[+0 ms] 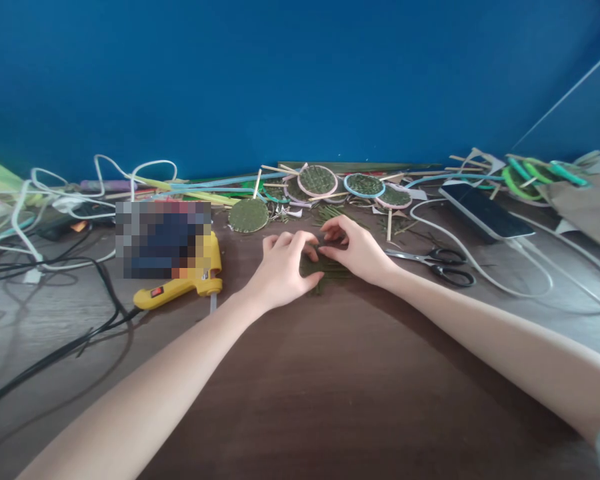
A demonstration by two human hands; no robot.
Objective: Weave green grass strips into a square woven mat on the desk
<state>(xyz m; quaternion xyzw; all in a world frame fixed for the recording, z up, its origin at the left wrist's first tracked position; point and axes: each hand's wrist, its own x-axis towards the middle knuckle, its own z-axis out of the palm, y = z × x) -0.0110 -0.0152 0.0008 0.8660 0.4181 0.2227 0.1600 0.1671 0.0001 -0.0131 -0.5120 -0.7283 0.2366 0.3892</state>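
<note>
Dark green flat strips (pixel 333 270), like leaf strips, lie side by side on the table under both hands. My left hand (pixel 287 270) rests over their left end, its fingers bent and apart, the thumb stretched toward the near edge. From the right, my right hand (pixel 355 250) reaches over them with thumb and forefinger pinched on a thin green strip, mostly hidden by the fingers. Just beyond the hands are loose green strips (pixel 333 213). A green round woven disc on a stick (pixel 249 215) lies to the left of them.
Scissors (pixel 443 260) lie right of my right hand. A yellow glue gun (pixel 173 291) with a black cable is on the left. Rimmed round fans (pixel 317 181) line the blue wall (pixel 300 80). A phone-like device (pixel 485 212) with white cables lies at right.
</note>
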